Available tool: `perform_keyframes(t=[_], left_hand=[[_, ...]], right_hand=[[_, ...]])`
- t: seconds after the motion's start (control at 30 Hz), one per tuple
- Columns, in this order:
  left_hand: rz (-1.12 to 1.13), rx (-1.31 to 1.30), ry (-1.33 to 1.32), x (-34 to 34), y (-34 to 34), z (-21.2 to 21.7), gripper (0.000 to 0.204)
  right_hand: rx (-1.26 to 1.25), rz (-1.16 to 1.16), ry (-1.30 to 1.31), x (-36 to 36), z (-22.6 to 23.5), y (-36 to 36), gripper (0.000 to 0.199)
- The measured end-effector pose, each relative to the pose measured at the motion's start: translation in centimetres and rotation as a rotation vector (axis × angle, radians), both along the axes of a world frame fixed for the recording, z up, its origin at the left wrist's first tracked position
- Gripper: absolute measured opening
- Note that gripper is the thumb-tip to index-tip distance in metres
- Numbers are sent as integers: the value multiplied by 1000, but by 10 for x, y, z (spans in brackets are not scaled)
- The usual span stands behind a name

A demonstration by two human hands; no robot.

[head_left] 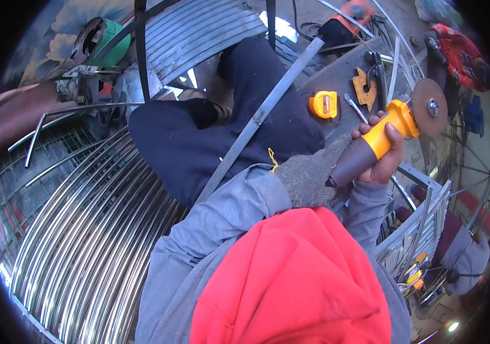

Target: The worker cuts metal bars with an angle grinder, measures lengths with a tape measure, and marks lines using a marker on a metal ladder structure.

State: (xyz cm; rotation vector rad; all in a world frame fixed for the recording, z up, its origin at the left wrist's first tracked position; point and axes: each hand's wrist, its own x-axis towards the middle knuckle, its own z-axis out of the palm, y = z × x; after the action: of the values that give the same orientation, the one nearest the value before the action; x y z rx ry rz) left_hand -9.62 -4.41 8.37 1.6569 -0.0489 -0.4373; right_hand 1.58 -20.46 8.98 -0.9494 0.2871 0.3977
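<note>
Metal fabrication workshop: curved steel bars (84, 241) left of the gripped angle grinder (394, 129), tape measure (323, 105) just beside it.

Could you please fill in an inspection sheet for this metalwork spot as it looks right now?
Surface: dark workbench, worn and crowded.
Job's things: orange angle grinder with worn disc; long flat steel bar lying diagonally over the lap.
Clutter: yellow tape measure, orange bracket, green tape roll.
Grippers: right hand grips the grinder body; left hand, in a grey glove, at its rear.
Cables: black cable coiled near the top.
Surroundings: curved steel grille; another person at lower right.
</note>
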Motion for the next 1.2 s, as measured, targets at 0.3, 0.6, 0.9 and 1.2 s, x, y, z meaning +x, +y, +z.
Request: perform_keyframes(t=[0.3,0.6,0.9,1.2], left_hand=[[-101,241,-9,14,-6,-6,90],[588,571,-345,97,78,-51,57],[303,536,47,138,61,-83,51],[342,499,71,136,73,-90,52]], right_hand=[[-220,-152,-106,4,8,4,40],[-772,-56,-250,21,-8,-46,36],[-989,76,-341,19,-54,-36,53],[-1148,158,-361,43,-82,-8,62]])
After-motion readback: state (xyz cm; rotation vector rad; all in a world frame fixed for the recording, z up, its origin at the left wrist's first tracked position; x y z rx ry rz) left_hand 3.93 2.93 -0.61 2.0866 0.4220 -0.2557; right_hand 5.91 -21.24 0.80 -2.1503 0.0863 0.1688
